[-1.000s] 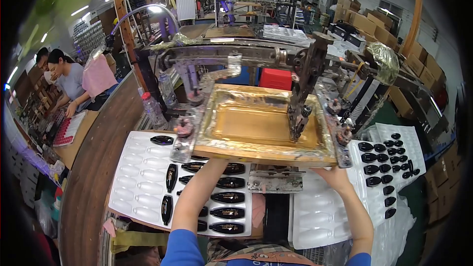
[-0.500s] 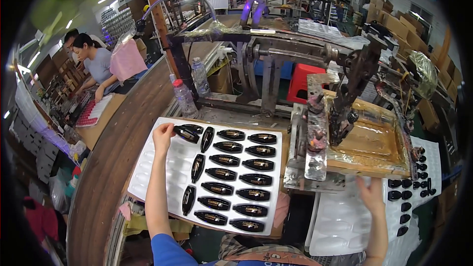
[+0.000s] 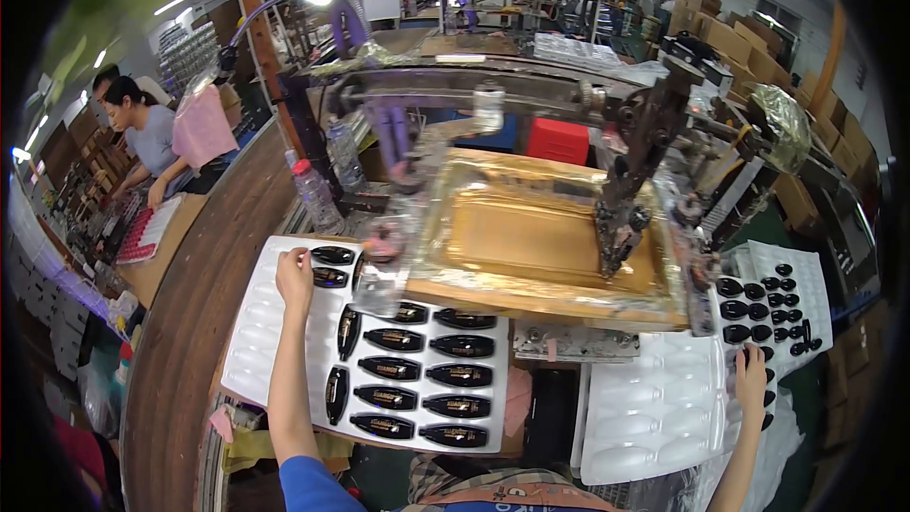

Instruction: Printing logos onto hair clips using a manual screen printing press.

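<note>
My left hand (image 3: 295,277) is over the upper left of a white molded tray (image 3: 261,332), fingers drawn together beside a glossy black bottle-shaped piece (image 3: 329,277). Nothing shows in its grip. Above that piece lies a similar black piece (image 3: 332,254); several more, bearing gold print, fill the tray's right-hand columns. At the right, my right hand (image 3: 752,374) reaches to small black oval pieces (image 3: 733,310) on a second sheet. Its thumb and finger look slightly parted close to a black piece (image 3: 766,353); contact is unclear. A wooden-framed printing screen (image 3: 540,299) hides the upper right of the left tray.
A white molded tray (image 3: 654,408) lies between both hands. Behind the screen run dark metal machine bars (image 3: 474,95). A red-capped bottle (image 3: 316,194) stands beyond the left tray. A co-worker (image 3: 152,142) works at a table on the left. A red bin (image 3: 557,140) is behind the screen.
The printing screen has moved left over the tray. The black piece from my left hand now rests in the tray. My right hand has shifted right to the small pieces. The view has moved slightly.
</note>
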Motion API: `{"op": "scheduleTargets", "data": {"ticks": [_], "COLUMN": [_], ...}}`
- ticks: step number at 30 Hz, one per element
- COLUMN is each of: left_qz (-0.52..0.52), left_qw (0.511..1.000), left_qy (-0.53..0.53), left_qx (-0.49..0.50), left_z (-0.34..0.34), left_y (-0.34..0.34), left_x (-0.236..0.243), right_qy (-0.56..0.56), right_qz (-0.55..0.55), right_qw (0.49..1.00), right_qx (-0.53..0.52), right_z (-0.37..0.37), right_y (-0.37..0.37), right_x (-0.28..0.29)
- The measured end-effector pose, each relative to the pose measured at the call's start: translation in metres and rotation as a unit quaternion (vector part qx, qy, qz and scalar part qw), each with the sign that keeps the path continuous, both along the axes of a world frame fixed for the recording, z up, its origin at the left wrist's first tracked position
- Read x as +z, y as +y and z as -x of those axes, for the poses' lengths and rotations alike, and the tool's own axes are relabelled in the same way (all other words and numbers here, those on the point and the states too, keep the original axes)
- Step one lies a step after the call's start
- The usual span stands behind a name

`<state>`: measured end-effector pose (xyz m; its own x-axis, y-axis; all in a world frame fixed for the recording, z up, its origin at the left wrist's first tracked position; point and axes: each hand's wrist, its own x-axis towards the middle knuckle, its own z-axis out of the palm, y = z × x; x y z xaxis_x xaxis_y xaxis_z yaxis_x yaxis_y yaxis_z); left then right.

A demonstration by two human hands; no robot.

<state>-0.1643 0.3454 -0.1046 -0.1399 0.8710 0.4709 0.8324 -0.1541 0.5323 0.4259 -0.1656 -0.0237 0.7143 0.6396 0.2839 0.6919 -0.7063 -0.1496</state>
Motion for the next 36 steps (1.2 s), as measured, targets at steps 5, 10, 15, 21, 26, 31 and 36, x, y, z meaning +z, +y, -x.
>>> {"op": "scheduleTargets", "data": {"ticks": [5,10,15,21,26,31,36], "left_qz": [0.034,-0.064,0.023,0.088,0.049,0.082,0.154], "left_qw": [0.946,0.848,0.821,0.776,0.906,0.940,0.959], "left_qy": [-0.088,-0.017,-0.172,-0.421,-0.353,-0.320,-0.238], "left_qx": [-0.312,-0.526,-0.544,-0.461,-0.231,-0.081,0.001], "left_z": [-0.129,-0.235,-0.254,-0.164,-0.038,0.055,0.073], "left_y": [-0.062,-0.101,-0.098,-0.075,-0.039,-0.019,-0.009], "left_x": [0.054,0.076,0.093,0.103,0.063,0.002,-0.039], "right_qy": [0.167,0.283,0.325,0.236,0.240,0.139,0.058], "right_qz": [-0.185,-0.249,-0.241,-0.070,-0.029,-0.107,0.158], "right_qw": [0.968,0.895,0.860,0.871,0.879,0.971,0.980], "right_qx": [0.038,0.239,0.311,0.424,0.412,0.161,-0.109], "right_z": [0.043,0.106,0.155,0.199,0.168,0.088,0.010], "right_y": [0.027,0.104,0.181,0.223,0.182,0.114,0.068], "right_x": [0.026,0.043,0.048,0.055,0.057,0.043,0.022]}}
